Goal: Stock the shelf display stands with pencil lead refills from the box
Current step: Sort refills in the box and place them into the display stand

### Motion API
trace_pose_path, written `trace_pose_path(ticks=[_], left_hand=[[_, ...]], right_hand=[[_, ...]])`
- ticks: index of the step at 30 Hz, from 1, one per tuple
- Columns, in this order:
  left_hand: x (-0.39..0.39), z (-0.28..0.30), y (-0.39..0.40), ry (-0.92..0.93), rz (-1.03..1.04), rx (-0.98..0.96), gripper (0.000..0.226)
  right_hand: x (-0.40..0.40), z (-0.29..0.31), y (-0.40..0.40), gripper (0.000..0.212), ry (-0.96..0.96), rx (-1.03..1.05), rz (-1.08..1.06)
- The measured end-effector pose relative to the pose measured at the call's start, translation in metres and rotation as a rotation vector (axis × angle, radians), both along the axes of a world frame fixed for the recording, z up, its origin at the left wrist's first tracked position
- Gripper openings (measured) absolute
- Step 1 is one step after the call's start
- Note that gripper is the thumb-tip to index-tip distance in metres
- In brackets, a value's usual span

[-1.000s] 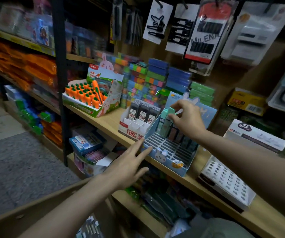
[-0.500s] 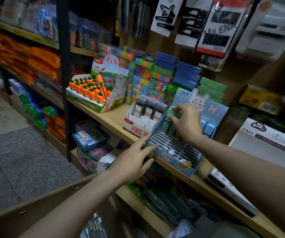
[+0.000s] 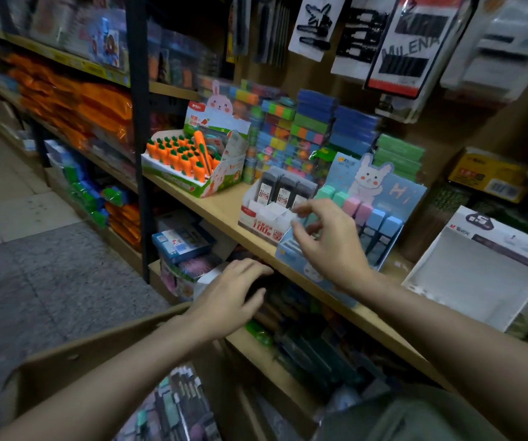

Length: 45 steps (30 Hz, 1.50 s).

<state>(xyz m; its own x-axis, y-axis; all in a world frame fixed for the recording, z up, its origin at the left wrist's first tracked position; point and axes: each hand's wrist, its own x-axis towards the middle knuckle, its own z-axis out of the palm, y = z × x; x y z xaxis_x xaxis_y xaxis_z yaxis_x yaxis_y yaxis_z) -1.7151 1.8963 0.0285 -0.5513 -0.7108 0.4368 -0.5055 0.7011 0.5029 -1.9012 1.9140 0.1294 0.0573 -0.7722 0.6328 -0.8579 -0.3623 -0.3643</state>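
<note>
A blue rabbit-print display stand (image 3: 393, 198) sits on the wooden shelf (image 3: 221, 211) and holds a back row of pastel-capped lead refills (image 3: 359, 208). Left of it a white and red stand (image 3: 264, 218) carries black refills (image 3: 283, 189). My right hand (image 3: 329, 241) hovers over the blue stand's front slots, fingers loosely bent, nothing seen in it. My left hand (image 3: 234, 297) floats flat just below the shelf edge, holding nothing. An open cardboard box (image 3: 74, 361) at the bottom contains several packed refills (image 3: 173, 405).
A carrot-eraser display (image 3: 189, 157) stands further left on the shelf, with stacked colourful boxes (image 3: 304, 132) behind. A white empty display box (image 3: 476, 275) lies at right. Hair-clip cards (image 3: 399, 43) hang overhead. A black shelf post (image 3: 136, 138) rises at left; stock fills the lower shelf (image 3: 183, 243).
My right hand has drawn back from the back row of the blue stand toward its front. My left hand has left the stand's front corner and dropped below the shelf edge.
</note>
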Motion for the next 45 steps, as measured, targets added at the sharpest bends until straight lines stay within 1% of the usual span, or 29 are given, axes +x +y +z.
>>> trace_pose_path(ticks=[2,5,7,8,10,13,16,18,19,20,23,26,29,33,35,38,40,43,45], left_hand=[[0.020,-0.010,0.009,-0.002,0.090,0.147,0.024],[0.061,-0.035,0.023,-0.005,0.258,0.429,0.013],[0.090,-0.058,0.037,0.025,0.373,0.630,0.011],[0.103,-0.072,0.047,0.058,0.443,0.720,0.011],[0.122,-0.104,0.067,0.139,0.595,0.858,0.011],[0.136,-0.159,0.099,0.257,0.833,0.995,0.021],[0.135,-0.205,0.121,0.475,1.073,1.114,0.009],[0.133,-0.229,0.130,0.575,1.158,1.195,0.010],[0.131,-0.239,0.132,0.594,1.182,1.223,0.010],[0.130,-0.249,0.133,0.577,1.204,1.222,0.012],[0.127,-0.273,0.131,0.403,1.210,1.132,0.029],[0.126,-0.286,0.120,0.315,1.168,1.050,0.036],[0.122,-0.293,0.109,0.236,1.129,0.959,0.042],[0.114,-0.301,0.094,0.172,1.157,0.917,0.050],[0.113,-0.303,0.090,0.163,1.187,0.896,0.046],[0.116,-0.303,0.087,0.134,1.221,0.879,0.038],[0.119,-0.303,0.086,0.143,1.224,0.895,0.029],[0.124,-0.304,0.088,0.190,1.215,0.957,0.012],[0.128,-0.305,0.089,0.313,1.231,1.050,0.012]], right_hand=[[0.020,-0.016,0.014,0.010,0.069,0.078,0.196],[0.051,-0.048,0.027,0.011,0.304,0.324,0.478],[0.071,-0.079,0.030,0.012,0.415,0.502,0.554],[0.080,-0.097,0.031,0.012,0.422,0.579,0.554],[0.095,-0.137,0.032,0.013,0.370,0.705,0.518],[0.116,-0.197,0.034,0.018,0.213,0.895,0.422],[0.131,-0.248,0.035,0.021,0.112,1.051,0.277],[0.137,-0.278,0.035,0.020,0.040,1.131,0.231],[0.140,-0.290,0.035,0.021,0.004,1.161,0.208],[0.142,-0.302,0.034,0.021,-0.030,1.190,0.181],[0.146,-0.329,0.030,0.025,-0.104,1.270,0.130],[0.152,-0.348,0.021,0.037,-0.109,1.324,0.130],[0.161,-0.361,0.009,0.054,0.022,1.286,0.149],[0.177,-0.379,-0.015,0.072,0.181,1.226,0.250],[0.182,-0.384,-0.029,0.080,0.272,1.189,0.281],[0.188,-0.388,-0.049,0.085,0.475,1.104,0.354],[0.190,-0.392,-0.057,0.089,0.570,1.081,0.395],[0.191,-0.397,-0.060,0.092,0.620,1.115,0.399],[0.190,-0.399,-0.058,0.088,0.633,1.129,0.404]])
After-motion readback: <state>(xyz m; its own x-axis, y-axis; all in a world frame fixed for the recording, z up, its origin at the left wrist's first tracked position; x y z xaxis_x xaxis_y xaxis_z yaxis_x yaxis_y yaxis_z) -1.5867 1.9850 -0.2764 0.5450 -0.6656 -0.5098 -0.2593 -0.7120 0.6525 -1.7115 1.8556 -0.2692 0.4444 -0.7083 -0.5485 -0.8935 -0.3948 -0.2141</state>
